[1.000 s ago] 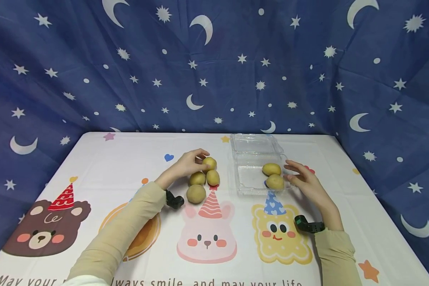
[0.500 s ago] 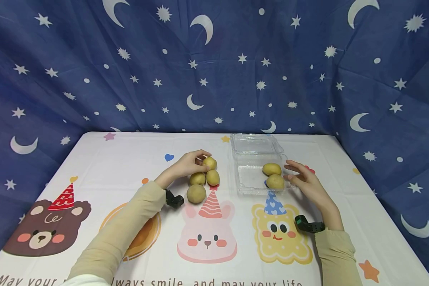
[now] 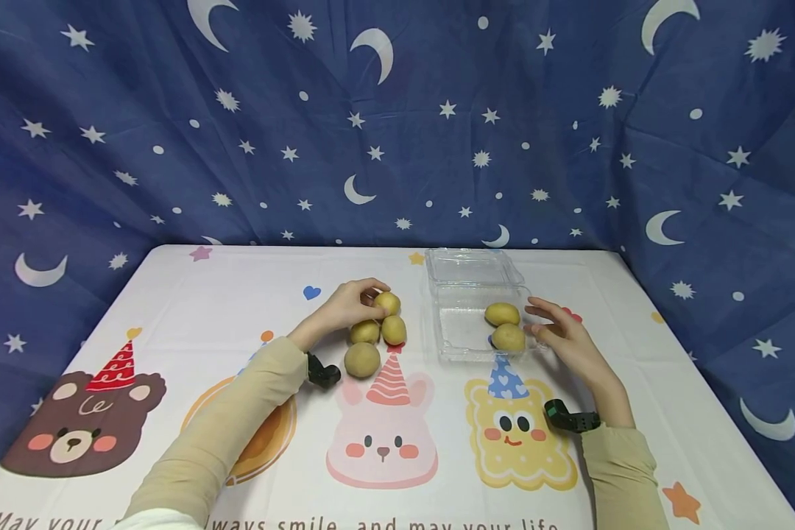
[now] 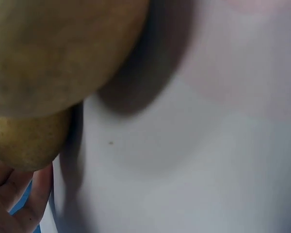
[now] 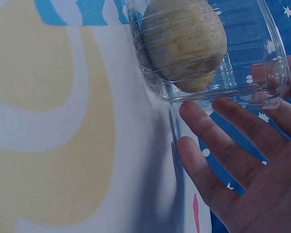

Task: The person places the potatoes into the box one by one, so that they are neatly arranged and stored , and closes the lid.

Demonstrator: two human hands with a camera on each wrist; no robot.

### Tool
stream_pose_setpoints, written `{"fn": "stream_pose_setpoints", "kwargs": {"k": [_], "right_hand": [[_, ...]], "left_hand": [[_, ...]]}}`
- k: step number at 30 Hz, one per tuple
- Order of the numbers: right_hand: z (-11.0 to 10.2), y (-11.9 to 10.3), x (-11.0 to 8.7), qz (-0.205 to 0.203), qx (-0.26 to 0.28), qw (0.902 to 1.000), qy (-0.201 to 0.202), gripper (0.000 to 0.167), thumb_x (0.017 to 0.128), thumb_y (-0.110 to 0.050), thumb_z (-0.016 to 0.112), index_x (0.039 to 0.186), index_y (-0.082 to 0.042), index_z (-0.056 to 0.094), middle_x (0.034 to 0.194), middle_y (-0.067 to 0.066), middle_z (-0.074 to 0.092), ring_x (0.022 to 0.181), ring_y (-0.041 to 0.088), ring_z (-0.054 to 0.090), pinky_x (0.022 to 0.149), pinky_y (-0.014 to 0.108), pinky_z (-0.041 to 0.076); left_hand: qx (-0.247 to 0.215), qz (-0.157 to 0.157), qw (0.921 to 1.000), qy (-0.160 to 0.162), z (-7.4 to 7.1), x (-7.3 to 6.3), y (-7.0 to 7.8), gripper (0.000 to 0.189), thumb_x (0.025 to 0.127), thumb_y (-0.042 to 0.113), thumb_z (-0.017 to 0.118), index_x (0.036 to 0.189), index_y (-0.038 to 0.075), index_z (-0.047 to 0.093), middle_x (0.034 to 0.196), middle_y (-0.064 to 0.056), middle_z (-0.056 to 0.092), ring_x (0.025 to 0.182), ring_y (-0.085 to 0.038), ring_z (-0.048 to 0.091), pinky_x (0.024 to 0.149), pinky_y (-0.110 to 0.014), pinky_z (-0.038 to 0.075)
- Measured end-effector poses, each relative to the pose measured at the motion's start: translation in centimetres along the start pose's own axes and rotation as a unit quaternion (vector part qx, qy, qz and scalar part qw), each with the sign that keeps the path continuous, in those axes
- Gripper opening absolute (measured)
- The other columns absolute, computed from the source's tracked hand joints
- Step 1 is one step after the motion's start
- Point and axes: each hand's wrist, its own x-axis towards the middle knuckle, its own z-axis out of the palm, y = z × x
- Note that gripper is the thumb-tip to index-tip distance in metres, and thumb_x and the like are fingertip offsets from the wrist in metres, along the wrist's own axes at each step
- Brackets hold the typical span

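Note:
In the head view, my left hand [image 3: 347,305] holds a yellow potato [image 3: 388,303], thumb in front and fingers behind. Three more potatoes cluster close below it: one [image 3: 364,331] under the hand, one [image 3: 394,330] to the right, and one [image 3: 361,360] nearest me. To the right, a clear plastic clamshell box [image 3: 452,331] has its lid [image 3: 465,266] laid back. Two potatoes [image 3: 502,314] lie at its right end. My right hand [image 3: 565,335] is at the box's right side; in the right wrist view its fairly straight fingers [image 5: 218,145] reach the wall.
A white tablecloth [image 3: 238,287] with printed cartoon figures covers the table. Behind it hangs a dark blue curtain [image 3: 404,125] with moons and stars. Black cameras are strapped at the left wrist [image 3: 322,370] and right wrist [image 3: 570,417].

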Motion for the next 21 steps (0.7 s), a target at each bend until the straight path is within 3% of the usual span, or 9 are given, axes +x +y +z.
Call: {"fn": "stream_pose_setpoints", "kwargs": {"k": [21], "right_hand": [[0.10, -0.16, -0.03, 0.009, -0.003, 1.0000, 0.001, 0.054, 0.100, -0.020, 0.051, 0.148, -0.006, 0.032, 0.142, 0.024, 0.046, 0.099, -0.011, 0.059, 0.081, 0.012, 0.046]], "left_hand": [[0.013, 0.003, 0.9992, 0.038, -0.19, 0.06, -0.51, 0.041, 0.082, 0.019, 0.073, 0.122, 0.010, 0.063, 0.113, -0.016, 0.068, 0.093, -0.023, 0.065, 0.079, -0.031, 0.052]]}}
